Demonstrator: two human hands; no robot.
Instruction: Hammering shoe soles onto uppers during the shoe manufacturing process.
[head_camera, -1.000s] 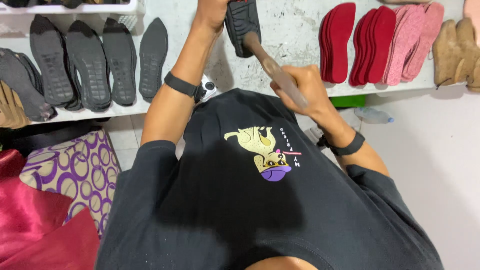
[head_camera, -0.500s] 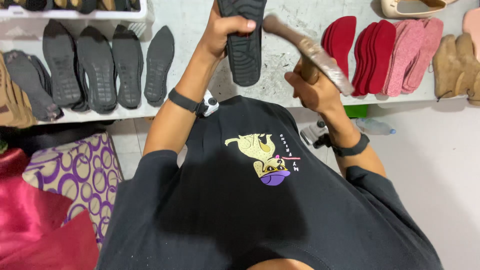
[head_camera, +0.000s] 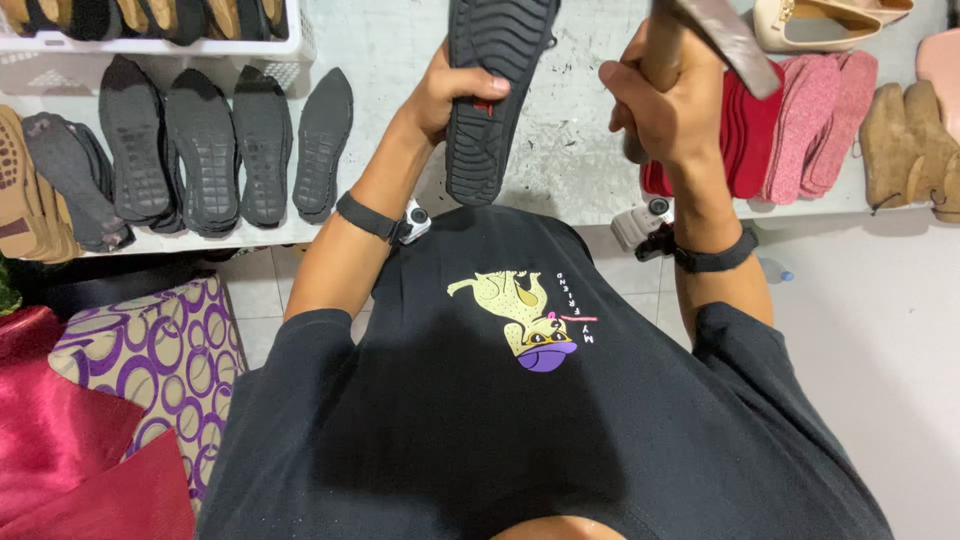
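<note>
Black shoe sole is held upright above the white bench, tread side toward the camera, its top end running out of the frame at the far edge.

Head view: the left hand is wrapped round the sole's left edge about halfway down, thumb lying across the tread, fingers hidden behind; grip closed firmly on the sole. The right hand is clenched in a fist round the handle of a tool, whose flat, brownish-grey part slants up to the right and leaves the frame at the top. What kind of tool it is cannot be told. Sole and tool are near each other but apart.

Both wrists carry a black band with a small camera: left one, right one.

On the bench at left, a row of black soles lies tread up, with tan soles at the far left and a white basket of more soles behind. At right lie red soles, pink soles, brown suede pieces and a cream shoe.

Near left, a purple-patterned cushion sits beside red cloth.
</note>
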